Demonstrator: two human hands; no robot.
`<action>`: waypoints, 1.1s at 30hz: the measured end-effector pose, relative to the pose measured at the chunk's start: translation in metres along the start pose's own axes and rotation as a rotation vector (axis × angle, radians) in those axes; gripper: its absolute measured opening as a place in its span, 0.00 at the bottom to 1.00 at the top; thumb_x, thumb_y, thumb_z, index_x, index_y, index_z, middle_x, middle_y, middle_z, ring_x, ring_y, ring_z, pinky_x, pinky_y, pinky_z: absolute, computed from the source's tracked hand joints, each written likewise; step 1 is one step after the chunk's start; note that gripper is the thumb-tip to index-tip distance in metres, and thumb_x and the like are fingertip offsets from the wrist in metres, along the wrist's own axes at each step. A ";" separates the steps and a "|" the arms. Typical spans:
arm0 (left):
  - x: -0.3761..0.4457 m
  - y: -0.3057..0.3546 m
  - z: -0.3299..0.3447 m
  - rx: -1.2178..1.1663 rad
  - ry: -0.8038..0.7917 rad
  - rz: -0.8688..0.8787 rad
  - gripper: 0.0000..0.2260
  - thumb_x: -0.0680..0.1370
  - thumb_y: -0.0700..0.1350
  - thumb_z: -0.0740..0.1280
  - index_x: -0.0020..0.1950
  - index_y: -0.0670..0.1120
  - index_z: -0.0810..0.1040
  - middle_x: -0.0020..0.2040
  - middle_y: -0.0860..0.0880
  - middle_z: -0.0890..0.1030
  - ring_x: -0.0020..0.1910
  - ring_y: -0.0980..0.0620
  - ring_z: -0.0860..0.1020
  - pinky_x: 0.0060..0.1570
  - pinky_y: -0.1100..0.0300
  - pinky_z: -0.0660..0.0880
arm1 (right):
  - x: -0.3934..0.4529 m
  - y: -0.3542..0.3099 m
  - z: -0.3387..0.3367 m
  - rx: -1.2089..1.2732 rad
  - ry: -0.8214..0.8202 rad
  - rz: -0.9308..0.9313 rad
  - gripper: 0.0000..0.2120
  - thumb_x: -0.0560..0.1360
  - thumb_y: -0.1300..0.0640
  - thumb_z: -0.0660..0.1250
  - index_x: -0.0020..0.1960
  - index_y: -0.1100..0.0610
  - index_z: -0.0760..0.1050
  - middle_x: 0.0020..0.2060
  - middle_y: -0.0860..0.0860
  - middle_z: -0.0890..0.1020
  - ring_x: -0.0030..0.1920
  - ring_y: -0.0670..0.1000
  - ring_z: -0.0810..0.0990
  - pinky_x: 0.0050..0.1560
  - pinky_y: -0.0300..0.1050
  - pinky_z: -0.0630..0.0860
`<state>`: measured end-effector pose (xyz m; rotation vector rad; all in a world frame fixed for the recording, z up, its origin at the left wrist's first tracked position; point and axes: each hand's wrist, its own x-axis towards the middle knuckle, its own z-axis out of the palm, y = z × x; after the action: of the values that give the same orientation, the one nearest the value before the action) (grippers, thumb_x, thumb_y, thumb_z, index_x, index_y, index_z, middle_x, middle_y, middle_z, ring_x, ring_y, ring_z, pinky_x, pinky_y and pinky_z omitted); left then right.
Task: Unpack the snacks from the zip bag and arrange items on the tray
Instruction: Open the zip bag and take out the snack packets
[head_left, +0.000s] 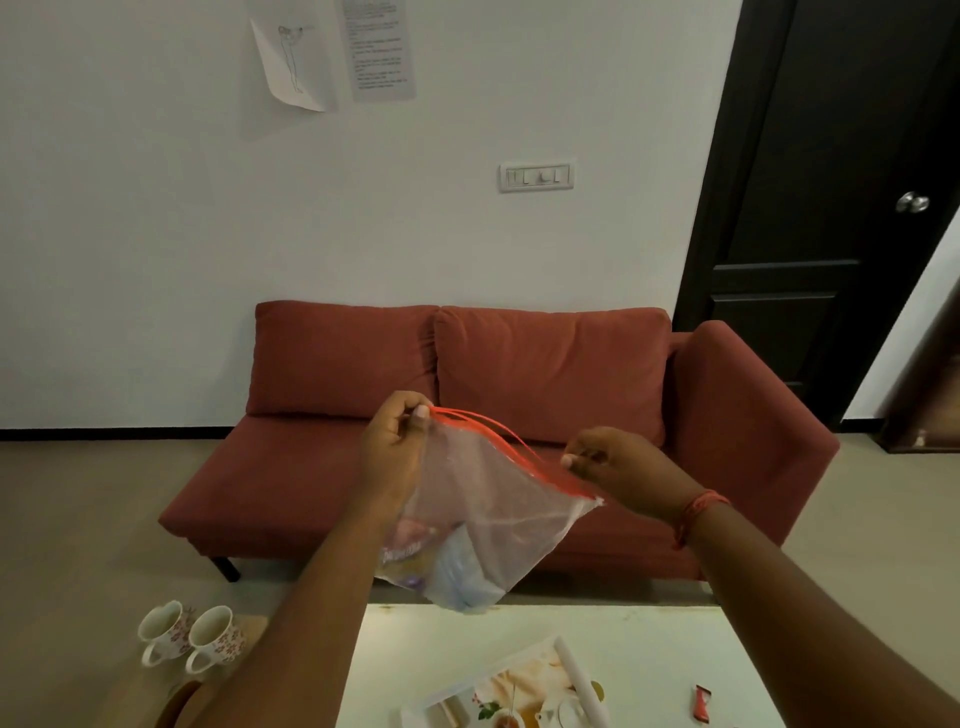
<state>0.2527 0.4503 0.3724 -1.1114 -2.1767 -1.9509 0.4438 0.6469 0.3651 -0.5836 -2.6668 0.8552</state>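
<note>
I hold a clear zip bag (493, 499) with a red zip strip in the air above the far edge of the white table (649, 654). My left hand (392, 447) pinches the strip's left end. My right hand (618, 467) pinches the strip near its right end, and the two red lips are parted between the hands. Snack packets (441, 564), one purple and yellow, one pale blue, lie bunched in the bag's lower corner. A tray (576, 670) with a printed picture and white rim rests on the table at the bottom of the view, partly cut off.
A small red wrapped snack (702, 702) lies on the table right of the tray. Two floral mugs (192, 636) stand on a low surface at the lower left. A red sofa (519, 374) faces me beyond the table, and a dark door (831, 208) stands at the right.
</note>
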 end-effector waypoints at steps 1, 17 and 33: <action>-0.001 0.002 0.002 -0.013 -0.023 0.008 0.06 0.82 0.40 0.62 0.47 0.44 0.76 0.41 0.53 0.76 0.37 0.66 0.72 0.41 0.71 0.70 | 0.001 -0.003 0.003 0.001 0.025 -0.014 0.06 0.78 0.48 0.66 0.49 0.49 0.80 0.43 0.41 0.78 0.44 0.40 0.78 0.46 0.37 0.76; -0.011 0.000 0.011 -0.050 -0.130 0.054 0.08 0.82 0.41 0.62 0.45 0.52 0.76 0.39 0.60 0.77 0.38 0.66 0.73 0.42 0.73 0.70 | 0.001 -0.039 0.013 0.102 0.047 -0.151 0.10 0.79 0.45 0.64 0.45 0.49 0.80 0.38 0.42 0.82 0.40 0.41 0.79 0.46 0.41 0.76; -0.023 0.011 0.040 0.067 0.046 -0.066 0.03 0.80 0.40 0.65 0.53 0.44 0.76 0.54 0.45 0.74 0.52 0.51 0.75 0.55 0.61 0.72 | -0.006 -0.041 0.043 0.175 0.176 0.020 0.07 0.72 0.59 0.71 0.37 0.59 0.74 0.30 0.53 0.79 0.32 0.48 0.74 0.37 0.47 0.73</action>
<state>0.2931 0.4735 0.3629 -0.9876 -2.2649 -1.8927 0.4211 0.5928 0.3556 -0.6127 -2.4033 0.9824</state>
